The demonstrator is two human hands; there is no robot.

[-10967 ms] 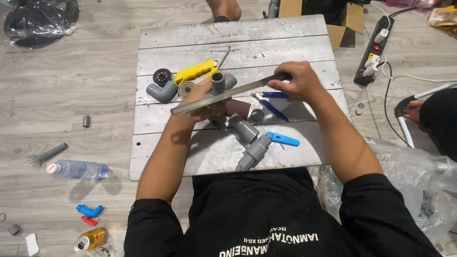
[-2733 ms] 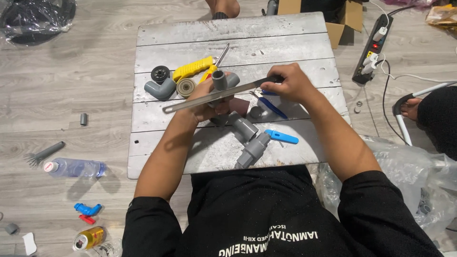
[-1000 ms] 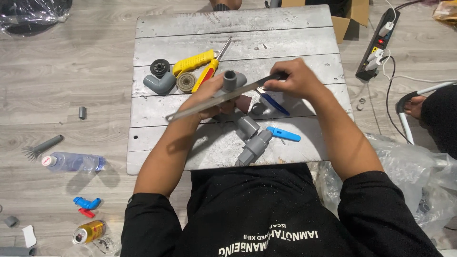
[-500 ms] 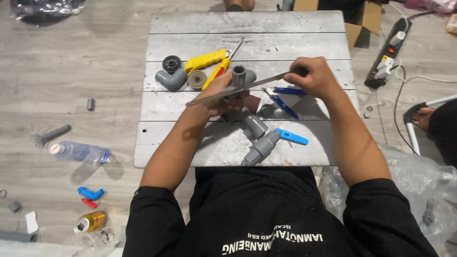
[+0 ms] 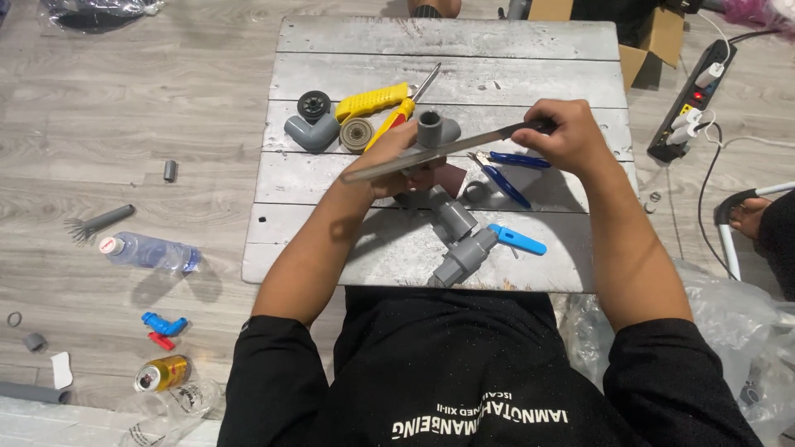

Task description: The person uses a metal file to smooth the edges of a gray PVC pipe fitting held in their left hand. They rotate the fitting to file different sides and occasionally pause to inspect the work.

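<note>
Just above the frame's centre, the right hand point(image 5: 567, 136) is closing its grip around the handle of a long flat file point(image 5: 439, 151), whose axis is slanting down-left across the grey pipe fitting point(image 5: 436, 131) that the left hand point(image 5: 402, 161) is clasping tightly over the surface point(image 5: 447, 50).

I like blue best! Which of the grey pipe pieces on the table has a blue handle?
The grey valve at the table's near edge. Its blue handle sticks out sideways. The grey elbow and the tee fitting behind the long blade are plain grey.
</note>
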